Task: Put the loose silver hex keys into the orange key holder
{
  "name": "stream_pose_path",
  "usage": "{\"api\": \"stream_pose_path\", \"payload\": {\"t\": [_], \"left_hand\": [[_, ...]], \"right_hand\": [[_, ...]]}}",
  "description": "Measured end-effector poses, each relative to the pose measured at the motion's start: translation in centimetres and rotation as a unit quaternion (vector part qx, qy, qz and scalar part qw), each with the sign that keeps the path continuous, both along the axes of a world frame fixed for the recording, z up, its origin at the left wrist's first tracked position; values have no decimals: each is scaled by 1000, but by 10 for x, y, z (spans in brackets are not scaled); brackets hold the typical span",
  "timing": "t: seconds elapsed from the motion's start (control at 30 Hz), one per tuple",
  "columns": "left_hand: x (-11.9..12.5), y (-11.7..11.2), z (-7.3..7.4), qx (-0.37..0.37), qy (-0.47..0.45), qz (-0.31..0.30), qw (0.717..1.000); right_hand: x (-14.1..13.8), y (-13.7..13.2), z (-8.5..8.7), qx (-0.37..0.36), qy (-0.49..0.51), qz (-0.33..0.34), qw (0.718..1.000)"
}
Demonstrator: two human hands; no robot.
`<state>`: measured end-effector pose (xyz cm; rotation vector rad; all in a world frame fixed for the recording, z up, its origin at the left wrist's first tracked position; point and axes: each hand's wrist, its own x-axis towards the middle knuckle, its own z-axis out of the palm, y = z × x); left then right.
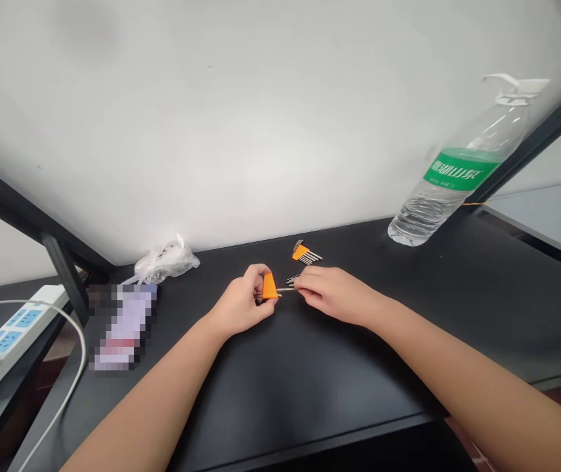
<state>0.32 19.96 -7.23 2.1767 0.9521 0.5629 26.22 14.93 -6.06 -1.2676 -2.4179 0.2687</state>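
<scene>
1. Near left: a power strip (10,324) and a white cable (71,387) are lying off the left end of the black table (310,387). A blurred flat object (123,324) is lying on the table beside them. Neither hand is touching any of these.
2. Middle: the left hand (241,305) is clamping its thumb and fingers around an orange holder (269,286), keeping it low over the table.
3. Middle: the right hand (332,295) is pinching the thin metal keys (288,288) where they are sticking out of the holder's right side. The two hands are working almost in contact.
4. Assessment: this set is judged to be mid-handling. Whether the keys are going in or coming out cannot be told, and the fingers are hiding how many are seated.
5. Just beyond the right hand: a second key set (305,254), orange with its keys fanned out, is lying on the table apart from both hands. It is appearing whole and unattended.
6. Far left: a crumpled plastic bag (166,261) is sitting against the wall.
7. Far right: a water bottle (457,174) is standing well apart from the work.
</scene>
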Motion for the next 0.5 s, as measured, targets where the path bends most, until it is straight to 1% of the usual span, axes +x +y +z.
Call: {"api": "stream_pose_path", "payload": {"t": [0.17, 0.27, 0.33, 0.43, 0.5], "left_hand": [[0, 0, 0, -3, 14, 0, 1000], [0, -1, 0, -2, 12, -4, 1000], [1, -2, -1, 0, 6, -3, 1000], [2, -2, -1, 0, 0, 2, 1000], [3, -2, -1, 2, 4, 4, 1000]], "right_hand": [[0, -2, -2, 2, 13, 12, 1000], [-6, -5, -1, -6, 58, 27, 998], [-13, -6, -1, -33, 123, 30, 991], [-25, -7, -4, -101, 224, 20, 969], [-30, -6, -7, -137, 258, 22, 956]]}}
